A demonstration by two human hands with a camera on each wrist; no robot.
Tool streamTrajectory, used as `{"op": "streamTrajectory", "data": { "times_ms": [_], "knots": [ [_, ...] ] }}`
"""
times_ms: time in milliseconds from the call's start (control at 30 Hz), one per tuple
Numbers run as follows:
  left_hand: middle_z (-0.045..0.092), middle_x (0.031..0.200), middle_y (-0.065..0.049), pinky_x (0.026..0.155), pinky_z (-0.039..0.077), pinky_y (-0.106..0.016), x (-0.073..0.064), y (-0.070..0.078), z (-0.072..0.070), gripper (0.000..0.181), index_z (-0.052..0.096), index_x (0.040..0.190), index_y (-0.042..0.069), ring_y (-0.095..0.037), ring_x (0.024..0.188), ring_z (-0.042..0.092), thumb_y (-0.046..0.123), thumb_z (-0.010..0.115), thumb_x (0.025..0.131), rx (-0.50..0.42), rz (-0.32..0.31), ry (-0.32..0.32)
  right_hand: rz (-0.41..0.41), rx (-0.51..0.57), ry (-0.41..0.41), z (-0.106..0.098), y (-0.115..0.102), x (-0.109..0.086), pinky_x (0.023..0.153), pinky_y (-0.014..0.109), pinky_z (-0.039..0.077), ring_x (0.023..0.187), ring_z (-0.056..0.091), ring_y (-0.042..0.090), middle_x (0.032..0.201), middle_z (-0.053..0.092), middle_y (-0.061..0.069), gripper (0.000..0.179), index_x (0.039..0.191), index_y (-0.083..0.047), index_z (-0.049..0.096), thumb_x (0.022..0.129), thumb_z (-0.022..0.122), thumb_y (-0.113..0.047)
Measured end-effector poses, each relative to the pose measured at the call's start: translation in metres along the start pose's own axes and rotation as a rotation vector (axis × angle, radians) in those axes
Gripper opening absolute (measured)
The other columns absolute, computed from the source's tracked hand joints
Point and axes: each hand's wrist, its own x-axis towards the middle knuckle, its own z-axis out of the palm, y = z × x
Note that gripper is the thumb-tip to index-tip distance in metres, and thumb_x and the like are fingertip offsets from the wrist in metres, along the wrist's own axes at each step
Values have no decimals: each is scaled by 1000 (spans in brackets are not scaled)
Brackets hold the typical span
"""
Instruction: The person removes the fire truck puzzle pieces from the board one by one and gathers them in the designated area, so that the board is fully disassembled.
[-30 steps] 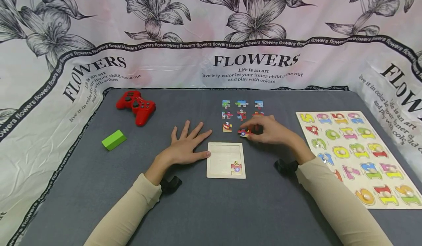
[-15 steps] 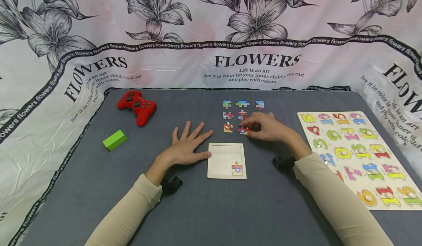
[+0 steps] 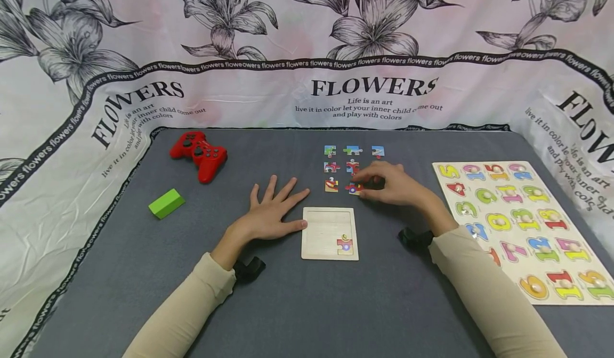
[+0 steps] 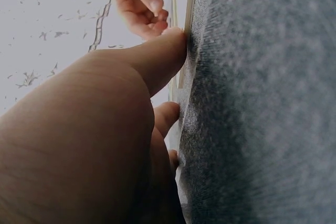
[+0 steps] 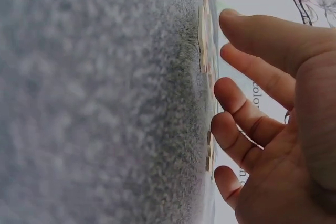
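My left hand (image 3: 271, 217) lies with fingers spread on the grey cloth, its thumb at the left edge of a small square wooden puzzle board (image 3: 321, 235). One jigsaw piece (image 3: 344, 244) sits in the board's lower right corner. Beyond the board, my right hand (image 3: 393, 186) hovers with bent fingers beside a red and blue jigsaw piece (image 3: 354, 188). The right wrist view shows its thumb (image 5: 247, 27) and fingers apart, with nothing pinched between them. Several more pieces (image 3: 352, 151) lie in rows behind; the hand hides part of that layout.
A large number puzzle board (image 3: 499, 193) lies at the right, partly under the right sleeve. On the left are a red game controller (image 3: 199, 155) and a green block (image 3: 166, 204). A white flower-printed cloth (image 3: 254, 97) hangs behind the table.
The red and blue piece has shifted slightly up and left, into line with its row. My right fingers have let go and drawn back a little to the right. The left hand stays put.
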Motion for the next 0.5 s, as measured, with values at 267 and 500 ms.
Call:
{"op": "streamTrajectory", "data": {
  "times_ms": [267,500],
  "knots": [
    [4,174,-1,115,-14,-73,1,1,0,81,24,163,34,-42,158,-17,66,54,95,-10,-14,15,51,-16,58,0,2,-5,81,40,22,95,53,21,112,72,1,34,115,-18,77,83,86,-28],
    [6,174,-3,115,-11,-75,2,2,0,85,26,162,34,-43,158,-12,68,59,91,24,-28,52,93,-22,75,3,1,-8,79,42,19,92,48,23,108,69,5,35,113,-18,78,82,87,-30]
  ]
}}
